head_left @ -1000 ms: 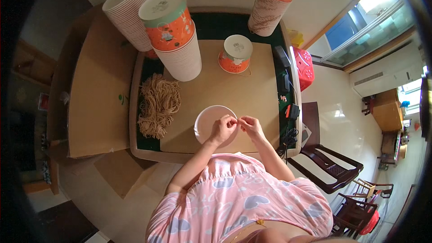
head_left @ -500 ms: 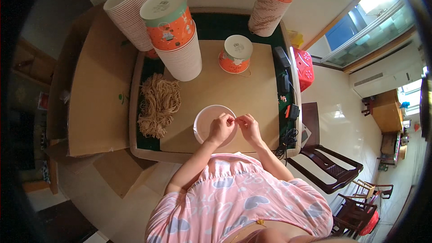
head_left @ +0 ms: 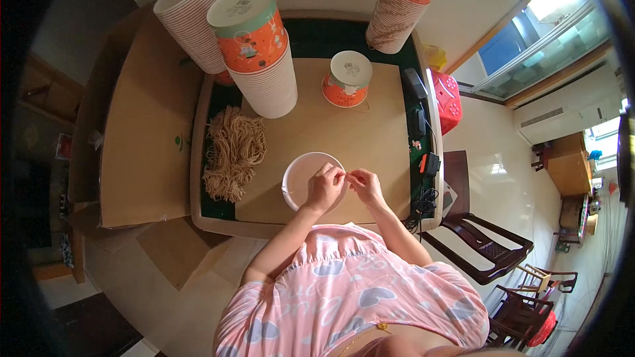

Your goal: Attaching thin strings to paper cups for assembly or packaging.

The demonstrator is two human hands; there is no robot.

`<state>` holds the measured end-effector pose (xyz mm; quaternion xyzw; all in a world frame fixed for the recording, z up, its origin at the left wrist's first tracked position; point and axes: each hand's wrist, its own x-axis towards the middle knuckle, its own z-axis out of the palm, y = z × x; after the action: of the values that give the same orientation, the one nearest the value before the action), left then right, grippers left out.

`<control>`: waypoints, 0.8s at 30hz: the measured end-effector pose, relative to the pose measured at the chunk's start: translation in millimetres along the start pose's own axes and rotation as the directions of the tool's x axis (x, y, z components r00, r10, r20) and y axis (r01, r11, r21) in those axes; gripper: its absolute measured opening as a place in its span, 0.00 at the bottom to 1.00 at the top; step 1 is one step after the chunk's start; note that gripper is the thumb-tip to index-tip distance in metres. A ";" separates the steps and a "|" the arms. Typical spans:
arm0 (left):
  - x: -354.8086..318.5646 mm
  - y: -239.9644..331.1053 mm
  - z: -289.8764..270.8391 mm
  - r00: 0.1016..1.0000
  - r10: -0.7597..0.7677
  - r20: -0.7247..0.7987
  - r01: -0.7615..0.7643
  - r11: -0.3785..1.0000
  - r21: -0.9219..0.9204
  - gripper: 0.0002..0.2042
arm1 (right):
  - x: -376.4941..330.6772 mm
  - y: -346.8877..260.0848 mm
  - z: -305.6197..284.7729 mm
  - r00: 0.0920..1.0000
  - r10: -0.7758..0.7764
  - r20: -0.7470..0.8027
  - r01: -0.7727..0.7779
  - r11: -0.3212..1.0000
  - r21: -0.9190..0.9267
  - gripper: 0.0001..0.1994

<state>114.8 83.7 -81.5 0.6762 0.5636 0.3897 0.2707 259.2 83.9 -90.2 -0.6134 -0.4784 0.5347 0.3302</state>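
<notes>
A white paper cup (head_left: 301, 175) lies with its open mouth toward me on the brown table top (head_left: 311, 125). My left hand (head_left: 324, 188) rests over its right rim, fingers curled and pinching something thin. My right hand (head_left: 365, 185) is just beside it, fingertips meeting the left hand's at the rim. What they pinch is too small to make out; it looks like a short string. A heap of tan strings (head_left: 231, 152) lies to the left of the cup.
Tall stacks of orange-and-white paper cups (head_left: 258, 53) stand at the back, another stack (head_left: 403, 6) at the back right, and a single upturned cup (head_left: 347, 79) in the middle. Flat cardboard (head_left: 142, 139) lies left. Black devices and cables (head_left: 420, 132) line the right edge. A dark chair (head_left: 486, 251) stands right.
Both hands have stayed at the cup's right rim; the fingertips have shifted slightly closer together. The cup and everything else on the table have not moved.
</notes>
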 end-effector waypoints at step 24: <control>-4.4 -37.9 5.6 0.868 -0.391 0.307 0.496 0.637 -0.590 0.02 | -6.9 -16.7 12.1 0.937 -0.349 -0.016 0.302 0.830 -0.468 0.05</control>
<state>98.3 88.1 -116.1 0.4063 0.5183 0.4298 0.6177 243.7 81.5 -75.0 -0.6096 -0.6710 0.3105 0.2860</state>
